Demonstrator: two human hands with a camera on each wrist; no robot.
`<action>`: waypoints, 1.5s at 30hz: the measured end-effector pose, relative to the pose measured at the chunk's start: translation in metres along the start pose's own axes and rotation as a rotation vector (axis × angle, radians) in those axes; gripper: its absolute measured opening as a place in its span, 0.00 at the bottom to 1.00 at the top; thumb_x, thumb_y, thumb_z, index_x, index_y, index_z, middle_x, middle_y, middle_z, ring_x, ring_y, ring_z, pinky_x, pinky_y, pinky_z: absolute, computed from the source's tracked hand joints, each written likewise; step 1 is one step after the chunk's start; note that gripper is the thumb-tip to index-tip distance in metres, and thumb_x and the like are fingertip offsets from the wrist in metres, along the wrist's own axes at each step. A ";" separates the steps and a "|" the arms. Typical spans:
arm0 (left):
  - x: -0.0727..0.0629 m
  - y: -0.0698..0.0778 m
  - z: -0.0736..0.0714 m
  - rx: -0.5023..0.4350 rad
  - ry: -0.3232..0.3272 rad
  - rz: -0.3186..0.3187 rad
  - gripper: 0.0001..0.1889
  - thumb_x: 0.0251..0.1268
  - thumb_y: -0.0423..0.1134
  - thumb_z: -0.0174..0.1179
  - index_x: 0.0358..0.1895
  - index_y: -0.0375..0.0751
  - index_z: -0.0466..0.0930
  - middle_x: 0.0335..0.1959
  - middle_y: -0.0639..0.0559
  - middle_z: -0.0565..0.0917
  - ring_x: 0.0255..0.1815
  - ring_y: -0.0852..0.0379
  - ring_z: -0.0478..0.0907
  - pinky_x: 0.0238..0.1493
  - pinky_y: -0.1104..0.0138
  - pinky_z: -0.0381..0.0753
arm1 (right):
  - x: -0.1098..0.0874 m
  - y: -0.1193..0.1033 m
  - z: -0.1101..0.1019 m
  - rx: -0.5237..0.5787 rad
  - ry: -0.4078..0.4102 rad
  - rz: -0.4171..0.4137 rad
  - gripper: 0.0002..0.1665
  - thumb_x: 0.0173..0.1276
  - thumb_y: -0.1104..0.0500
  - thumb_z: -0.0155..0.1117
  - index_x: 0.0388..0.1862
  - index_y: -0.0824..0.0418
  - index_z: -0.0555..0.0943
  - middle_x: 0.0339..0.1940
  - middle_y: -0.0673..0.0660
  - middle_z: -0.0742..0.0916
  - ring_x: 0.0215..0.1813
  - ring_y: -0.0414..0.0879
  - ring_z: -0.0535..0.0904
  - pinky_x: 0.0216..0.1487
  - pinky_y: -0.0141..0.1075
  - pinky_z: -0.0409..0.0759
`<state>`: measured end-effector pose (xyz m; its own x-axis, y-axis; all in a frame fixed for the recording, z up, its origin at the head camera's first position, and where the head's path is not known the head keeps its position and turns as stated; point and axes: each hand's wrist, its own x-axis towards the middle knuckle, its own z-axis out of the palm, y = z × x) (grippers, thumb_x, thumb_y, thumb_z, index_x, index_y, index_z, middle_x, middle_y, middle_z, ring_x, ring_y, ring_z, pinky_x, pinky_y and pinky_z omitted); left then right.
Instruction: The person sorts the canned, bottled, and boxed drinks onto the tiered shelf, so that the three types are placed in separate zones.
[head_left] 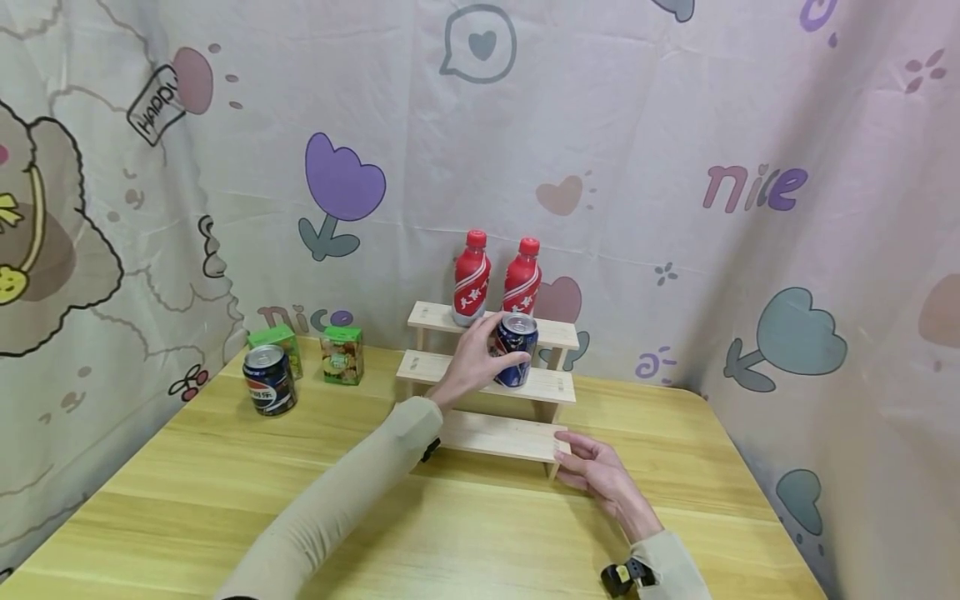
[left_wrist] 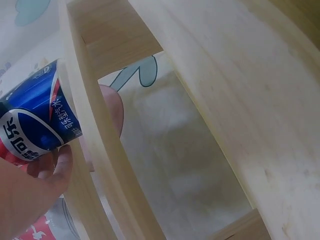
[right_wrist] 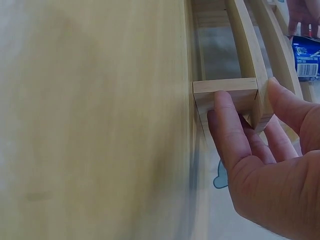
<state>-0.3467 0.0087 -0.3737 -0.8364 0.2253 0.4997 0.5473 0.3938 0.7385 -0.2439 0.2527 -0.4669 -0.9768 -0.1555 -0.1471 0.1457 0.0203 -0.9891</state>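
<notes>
A blue soda can (head_left: 516, 354) stands upright at the right part of the middle step of a three-step wooden display rack (head_left: 495, 435). My left hand (head_left: 472, 358) grips this can from its left side, thumb across the front. In the left wrist view the can's blue, red and white side (left_wrist: 42, 112) shows beside the step's edge. My right hand (head_left: 600, 477) holds the right end of the lowest step. From the right wrist view, the thumb lies on the board's top and the fingers (right_wrist: 230, 125) press against its end support.
Two red bottles (head_left: 471, 279) (head_left: 522, 279) stand on the top step, behind the can. Off to the left on the wooden table (head_left: 187, 467) are another soda can (head_left: 270, 383) and two green boxes (head_left: 342, 357) (head_left: 279, 339). A printed curtain (head_left: 600, 100) hangs behind and at both sides.
</notes>
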 end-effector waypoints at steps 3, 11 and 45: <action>0.000 0.001 0.001 0.001 0.002 -0.012 0.40 0.54 0.51 0.73 0.70 0.49 0.67 0.65 0.47 0.74 0.63 0.48 0.72 0.60 0.51 0.78 | 0.000 0.000 -0.001 0.000 0.004 -0.001 0.34 0.69 0.65 0.63 0.71 0.73 0.64 0.69 0.72 0.73 0.51 0.45 0.84 0.55 0.44 0.83; 0.000 0.002 0.004 0.027 0.041 -0.023 0.41 0.52 0.52 0.74 0.70 0.49 0.67 0.66 0.47 0.74 0.68 0.47 0.69 0.62 0.51 0.76 | -0.001 0.000 -0.001 -0.002 -0.005 -0.007 0.34 0.70 0.65 0.62 0.71 0.72 0.64 0.69 0.71 0.73 0.52 0.45 0.83 0.54 0.43 0.83; 0.001 -0.002 -0.001 0.000 -0.016 0.025 0.39 0.53 0.50 0.74 0.69 0.49 0.67 0.62 0.48 0.74 0.60 0.51 0.73 0.60 0.51 0.78 | 0.001 0.003 -0.001 0.003 0.016 0.005 0.34 0.68 0.64 0.64 0.70 0.71 0.66 0.67 0.70 0.75 0.49 0.44 0.84 0.53 0.42 0.84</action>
<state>-0.3484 0.0068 -0.3745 -0.8227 0.2492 0.5110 0.5683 0.3874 0.7259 -0.2449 0.2536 -0.4704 -0.9784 -0.1397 -0.1525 0.1515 0.0177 -0.9883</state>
